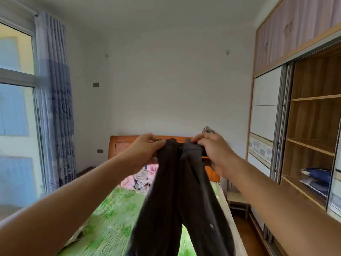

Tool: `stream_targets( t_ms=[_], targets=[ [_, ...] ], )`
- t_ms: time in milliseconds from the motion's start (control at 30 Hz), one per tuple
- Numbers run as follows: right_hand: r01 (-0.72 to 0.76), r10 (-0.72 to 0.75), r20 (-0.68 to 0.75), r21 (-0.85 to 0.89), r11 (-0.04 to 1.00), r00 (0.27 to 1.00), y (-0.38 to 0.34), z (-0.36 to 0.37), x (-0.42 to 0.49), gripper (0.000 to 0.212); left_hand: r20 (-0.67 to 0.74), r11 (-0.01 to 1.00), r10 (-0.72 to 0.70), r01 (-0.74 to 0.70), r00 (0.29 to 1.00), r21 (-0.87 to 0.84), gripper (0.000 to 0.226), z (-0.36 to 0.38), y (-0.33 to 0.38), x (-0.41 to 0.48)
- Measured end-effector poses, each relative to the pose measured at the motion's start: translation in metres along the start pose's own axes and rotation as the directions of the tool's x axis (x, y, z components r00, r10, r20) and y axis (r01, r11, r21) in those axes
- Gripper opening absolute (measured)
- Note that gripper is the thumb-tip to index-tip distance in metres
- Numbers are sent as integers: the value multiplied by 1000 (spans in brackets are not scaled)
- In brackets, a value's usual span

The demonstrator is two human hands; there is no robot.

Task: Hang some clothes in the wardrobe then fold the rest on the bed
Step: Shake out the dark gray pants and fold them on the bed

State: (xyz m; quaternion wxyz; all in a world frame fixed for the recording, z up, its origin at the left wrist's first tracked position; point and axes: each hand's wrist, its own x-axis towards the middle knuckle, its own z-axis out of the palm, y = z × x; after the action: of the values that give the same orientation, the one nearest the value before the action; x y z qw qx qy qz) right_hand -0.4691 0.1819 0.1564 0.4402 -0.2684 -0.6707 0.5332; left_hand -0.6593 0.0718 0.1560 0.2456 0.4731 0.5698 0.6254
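Over green bed (pixel 110 209), left hand (pixel 143 152) and right hand (pixel 216 154) pinch dark trousers (pixel 177 191) at waist edge, legs apparently hanging free.

dark trousers (pixel 180 191), held up by waistband, legs hanging over green bed (pixel 110 215)

head cam | looks forward over bed (pixel 114 218) toward headboard (pixel 127 145) | wide angle

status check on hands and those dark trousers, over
Left hand and right hand both pinching top edge of dark grey fabric trousers. Trousers held up over green-sheeted bed, legs hanging. Nothing blocking the open wooden wardrobe.
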Motion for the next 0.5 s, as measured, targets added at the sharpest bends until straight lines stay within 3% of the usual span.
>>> stream_targets(
  t_ms=[67,133,200,267,367,400,500],
  targets=[
    [34,-27,72,-98,995,997,-4,15,-9,38,6,998,56,-56,998,17,9,19,1,-9],
    [46,-28,106,-171,984,994,-9,21,-17,31,-25,983,112,-107,993,148,12,29,-1,-16],
    [4,27,206,-152,988,978,-13,18,-23,26,-70,960,136,-114,988,255,15,29,-6,-18],
    [-32,77,325,-143,989,943,-16,13,-29,34,-78,972,102,-83,992,220,18,24,-10,-19],
    [29,56,339,-241,970,939,-13,14,-34,42,141,1000,11,-10,990,-6,39,17,-12,-25],
    [51,40,325,-265,963,945,-10,16,-34,41,223,1000,15,-14,975,-5,50,15,-14,-28],
    [19,51,310,-217,976,949,-1,21,-31,38,229,968,48,-102,972,228,53,15,-27,-30]
  ],
)
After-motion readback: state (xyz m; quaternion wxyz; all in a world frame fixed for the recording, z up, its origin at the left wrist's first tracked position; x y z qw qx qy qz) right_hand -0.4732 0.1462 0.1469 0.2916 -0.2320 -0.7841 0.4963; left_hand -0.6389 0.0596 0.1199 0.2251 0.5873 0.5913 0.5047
